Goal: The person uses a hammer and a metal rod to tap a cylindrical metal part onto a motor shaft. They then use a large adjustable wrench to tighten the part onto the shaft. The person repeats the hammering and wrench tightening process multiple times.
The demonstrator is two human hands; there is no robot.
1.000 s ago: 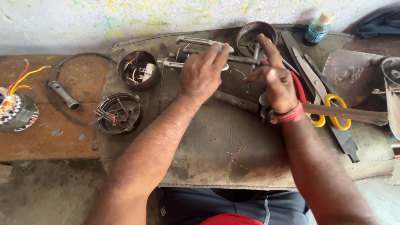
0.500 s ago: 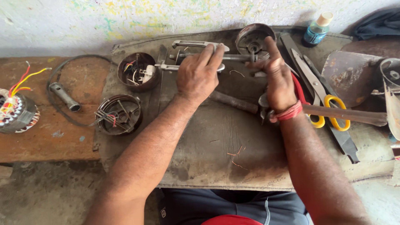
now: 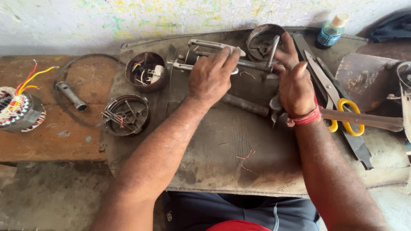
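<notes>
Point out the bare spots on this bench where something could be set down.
Bare: the grey worn mat between the forearms, bar a few copper wire scraps; also the brown wooden plank below the grey metal socket tube. Crowded: the back edge around both hands and the yellow-handled scissors on the right.

We find open mat [image 3: 222, 145] at lower centre, bare but for copper wire scraps [image 3: 246, 160]. Upper centre is crowded: a gear puller [image 3: 205, 55], a round metal cover [image 3: 263, 40] and a threaded bolt [image 3: 244, 105]. Right, yellow-handled scissors [image 3: 338, 107] block passage; left, two motor end caps [image 3: 128, 113].
</notes>
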